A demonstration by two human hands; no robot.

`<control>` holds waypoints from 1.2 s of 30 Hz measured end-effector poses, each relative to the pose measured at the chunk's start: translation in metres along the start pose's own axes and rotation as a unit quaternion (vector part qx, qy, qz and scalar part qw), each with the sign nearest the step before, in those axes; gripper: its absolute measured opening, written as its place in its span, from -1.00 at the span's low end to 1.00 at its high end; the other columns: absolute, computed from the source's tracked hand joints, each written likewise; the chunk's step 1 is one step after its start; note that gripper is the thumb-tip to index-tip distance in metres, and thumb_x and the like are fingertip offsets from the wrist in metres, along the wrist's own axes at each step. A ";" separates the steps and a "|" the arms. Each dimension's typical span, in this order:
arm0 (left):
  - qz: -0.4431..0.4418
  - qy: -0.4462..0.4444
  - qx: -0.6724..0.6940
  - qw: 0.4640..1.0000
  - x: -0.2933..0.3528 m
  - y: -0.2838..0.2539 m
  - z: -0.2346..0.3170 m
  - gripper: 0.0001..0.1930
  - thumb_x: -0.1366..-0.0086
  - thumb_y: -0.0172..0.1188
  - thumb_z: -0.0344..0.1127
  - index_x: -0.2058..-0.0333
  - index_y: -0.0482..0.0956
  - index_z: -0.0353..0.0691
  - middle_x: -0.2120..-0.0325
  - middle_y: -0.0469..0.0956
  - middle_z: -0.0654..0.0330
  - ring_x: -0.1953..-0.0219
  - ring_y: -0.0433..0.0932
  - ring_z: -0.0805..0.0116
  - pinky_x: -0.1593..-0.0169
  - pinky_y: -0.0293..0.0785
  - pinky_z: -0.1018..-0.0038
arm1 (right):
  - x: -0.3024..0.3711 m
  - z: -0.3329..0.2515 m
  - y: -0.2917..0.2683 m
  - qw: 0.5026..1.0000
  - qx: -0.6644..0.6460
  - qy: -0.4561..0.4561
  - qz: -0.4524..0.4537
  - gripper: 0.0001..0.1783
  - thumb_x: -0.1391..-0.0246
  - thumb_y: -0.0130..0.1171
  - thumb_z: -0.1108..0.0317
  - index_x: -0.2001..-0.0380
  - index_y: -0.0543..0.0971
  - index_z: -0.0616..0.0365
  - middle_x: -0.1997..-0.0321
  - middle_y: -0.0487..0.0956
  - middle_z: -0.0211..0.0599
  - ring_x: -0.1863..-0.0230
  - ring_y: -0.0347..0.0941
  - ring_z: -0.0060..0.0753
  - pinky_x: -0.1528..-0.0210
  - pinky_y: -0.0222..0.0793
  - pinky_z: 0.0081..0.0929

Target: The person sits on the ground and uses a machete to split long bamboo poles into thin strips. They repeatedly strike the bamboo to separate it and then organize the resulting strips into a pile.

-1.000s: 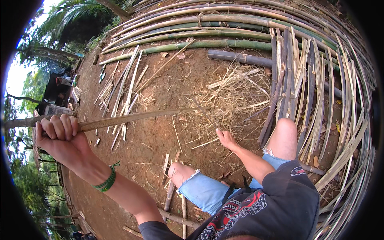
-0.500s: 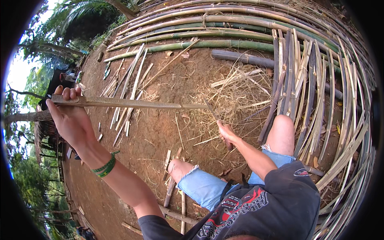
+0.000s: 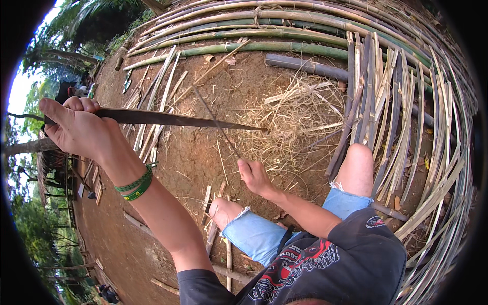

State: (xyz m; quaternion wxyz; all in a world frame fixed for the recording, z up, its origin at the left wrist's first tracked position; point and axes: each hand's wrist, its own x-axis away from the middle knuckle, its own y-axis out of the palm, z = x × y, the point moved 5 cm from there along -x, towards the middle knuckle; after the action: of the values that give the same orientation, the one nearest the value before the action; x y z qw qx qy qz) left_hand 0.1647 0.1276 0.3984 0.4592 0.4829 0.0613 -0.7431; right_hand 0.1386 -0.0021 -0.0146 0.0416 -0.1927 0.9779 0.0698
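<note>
My left hand [image 3: 86, 127], raised at the left, is closed round one end of a long split bamboo strip [image 3: 162, 118]. The strip's dark outer side shows, and it stretches right to a tip above a heap of pale shavings [image 3: 290, 142]. Lower down, my right hand [image 3: 256, 177] is a fist round the grip of a long thin-bladed knife [image 3: 228, 143]; most of the handle is hidden in the hand. The blade points up and left and crosses the strip in this view. Whether blade and strip touch, I cannot tell.
Long green bamboo poles [image 3: 305, 48] lie across the far side. Many split strips [image 3: 366, 91] lean over a pole at the right, close to my knee [image 3: 356, 165]. More pale strips [image 3: 162, 84] lie on the earth at far left. Sticks [image 3: 229, 259] lie by my other knee.
My left hand has turned the bamboo strip from its pale side to its dark side and moved slightly left. The knife has swung left, from near the strip's tip to across its middle.
</note>
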 end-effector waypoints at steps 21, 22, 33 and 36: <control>0.016 0.045 -0.034 0.998 -0.021 0.016 -0.027 -0.61 -0.43 0.09 -0.17 0.08 0.17 -0.36 0.63 0.37 0.17 0.70 0.29 0.50 0.64 0.23 0.56 | 0.018 0.170 -0.073 0.924 0.027 0.380 0.034 -0.24 -0.29 -0.29 -0.36 0.77 0.29 0.00 0.84 0.22 -0.52 0.83 0.19 -0.54 0.76 0.14 -0.44; 0.012 0.049 -0.030 0.998 -0.022 0.018 -0.029 -0.60 -0.42 0.10 -0.19 0.07 0.17 -0.38 0.63 0.37 0.16 0.69 0.29 0.50 0.65 0.23 0.56 | 0.016 0.174 -0.074 0.915 0.052 0.399 0.030 -0.23 -0.27 -0.30 -0.39 0.78 0.28 -0.01 0.85 0.22 -0.53 0.83 0.21 -0.55 0.75 0.15 -0.45; 0.032 0.045 -0.026 0.998 -0.054 0.049 -0.074 -0.58 -0.35 0.17 -0.37 0.01 0.19 -0.50 0.61 0.44 0.12 0.70 0.35 0.44 0.66 0.26 0.50 | 0.025 0.244 -0.086 0.877 0.083 0.467 0.070 -0.21 -0.28 -0.29 -0.37 0.75 0.33 0.08 0.82 0.22 -0.54 0.80 0.16 -0.48 0.73 0.11 -0.35; 0.045 0.059 -0.024 0.997 -0.058 0.049 -0.079 -0.65 -0.34 0.21 -0.26 0.09 0.34 -0.40 0.64 0.43 0.18 0.70 0.32 0.40 0.66 0.20 0.38 | 0.029 0.228 -0.087 0.888 0.050 0.454 0.057 -0.21 -0.27 -0.26 -0.37 0.74 0.33 0.10 0.81 0.28 -0.48 0.79 0.26 -0.47 0.71 0.20 -0.35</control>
State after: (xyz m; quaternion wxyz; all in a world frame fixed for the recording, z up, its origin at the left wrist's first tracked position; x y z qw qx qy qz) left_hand 0.2598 0.1779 0.4187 0.4989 0.5170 0.0840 -0.6904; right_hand 0.1573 -0.0573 -0.2535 -0.4013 -0.1453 0.9015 -0.0717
